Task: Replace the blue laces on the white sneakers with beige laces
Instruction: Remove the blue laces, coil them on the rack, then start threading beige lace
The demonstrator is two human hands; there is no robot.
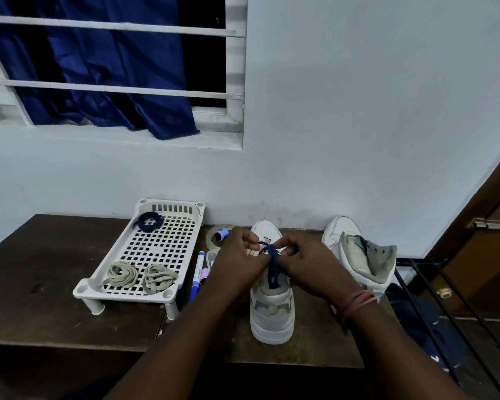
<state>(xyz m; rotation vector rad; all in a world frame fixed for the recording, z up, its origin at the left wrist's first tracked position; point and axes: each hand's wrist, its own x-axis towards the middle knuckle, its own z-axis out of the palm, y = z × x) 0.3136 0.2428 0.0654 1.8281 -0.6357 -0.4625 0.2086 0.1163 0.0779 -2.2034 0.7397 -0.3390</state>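
A white sneaker (272, 316) stands on the dark wooden table (41, 298) with its heel toward me. Its blue lace (272, 262) runs up the tongue. My left hand (237, 261) and my right hand (309, 264) meet over the lacing, and each pinches a strand of the blue lace. A second white sneaker (361, 255) with no lace stands to the right. Two coiled beige laces (140, 277) lie at the near end of a white perforated tray (162, 243). A rolled blue lace (149, 221) sits at the tray's far end.
Between the tray and the sneaker lie a blue marker (196, 277), a tape roll (217, 236) and a small clear box. A black metal rack (445, 298) stands at the right past the table edge. The wall and a window with a blue curtain are behind.
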